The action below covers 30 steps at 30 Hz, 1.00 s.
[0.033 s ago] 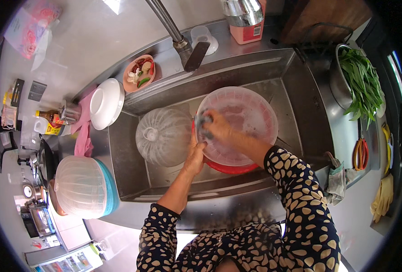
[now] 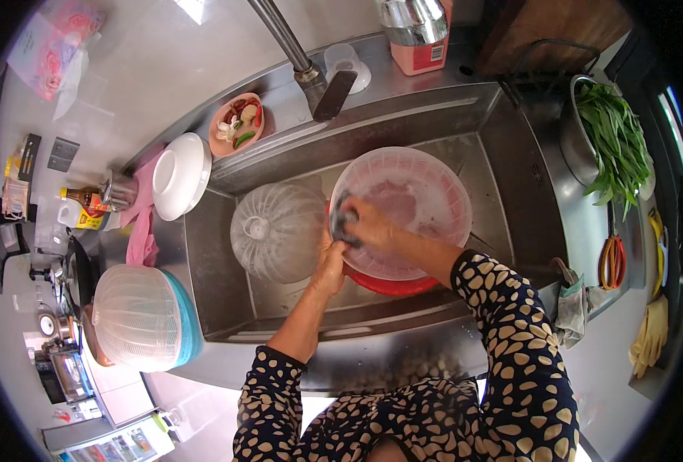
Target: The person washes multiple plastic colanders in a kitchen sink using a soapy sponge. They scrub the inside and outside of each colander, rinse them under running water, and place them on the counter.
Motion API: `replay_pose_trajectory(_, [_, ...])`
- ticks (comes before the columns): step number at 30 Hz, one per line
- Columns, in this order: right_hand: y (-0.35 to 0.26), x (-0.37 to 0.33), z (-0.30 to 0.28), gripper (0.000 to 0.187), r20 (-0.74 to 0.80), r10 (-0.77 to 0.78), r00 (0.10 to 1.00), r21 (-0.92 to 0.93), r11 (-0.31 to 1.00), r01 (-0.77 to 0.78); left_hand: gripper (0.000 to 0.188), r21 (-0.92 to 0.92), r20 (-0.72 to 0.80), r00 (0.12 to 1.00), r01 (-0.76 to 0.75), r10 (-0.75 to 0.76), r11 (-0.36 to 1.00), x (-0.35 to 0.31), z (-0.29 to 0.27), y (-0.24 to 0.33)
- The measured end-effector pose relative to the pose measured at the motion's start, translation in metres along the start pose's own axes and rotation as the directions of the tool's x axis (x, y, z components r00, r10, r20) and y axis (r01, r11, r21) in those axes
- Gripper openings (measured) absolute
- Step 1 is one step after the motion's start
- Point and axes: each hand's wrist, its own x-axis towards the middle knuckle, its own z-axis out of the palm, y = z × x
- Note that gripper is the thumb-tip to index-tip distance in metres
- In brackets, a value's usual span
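Note:
In the sink stands a translucent white plastic colander (image 2: 451, 202) with slotted sides and suds inside, set over a red basin (image 2: 391, 286). Its left rim is gripped by my left hand (image 2: 329, 268), with the fingers mostly hidden on the outer side. My right hand (image 2: 372, 225), smeared by motion, is closed round a dark grey scrubbing cloth or pad (image 2: 343, 219) pressed to the inner wall beside the left hand. To the left, touching or nearly touching the colander, a clear ribbed dome cover (image 2: 276, 231) lies on the sink floor.
A faucet (image 2: 311, 77) reaches over the sink's back edge. Nearby are a pink bowl of peppers and garlic (image 2: 237, 125) and white plates (image 2: 181, 175). On the left sits a mesh-covered blue basket (image 2: 145, 316); on the right, leafy greens (image 2: 611, 138) fill a metal bowl.
My right hand has shifted slightly with the dark pad along the colander's left wall, and more of the pad shows. My left hand still grips the rim.

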Motion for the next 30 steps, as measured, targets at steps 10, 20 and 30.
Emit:
replay_pose_trajectory(10, [0.013, -0.060, -0.072, 0.036, 0.219, -0.090, 0.972, -0.947, 0.220, 0.234, 0.062, 0.207, -0.041, 0.982, -0.173, 0.185, 0.963, 0.007, 0.003, -0.003])
replay_pose_trajectory(20, [-0.044, 0.008, -0.109, 0.016, 0.574, -0.563, 0.595, -0.819, -0.377, 0.434, 0.065, 0.246, -0.027, 0.982, -0.177, 0.189, 0.953, 0.003, 0.000, -0.009])
replay_pose_trajectory(30, [0.004, -0.097, -0.080, 0.024, 0.013, 0.014, 1.000, -0.997, -0.071, 0.014, 0.058, -0.109, -0.089, 0.991, -0.110, 0.101, 0.988, 0.007, 0.004, -0.014])
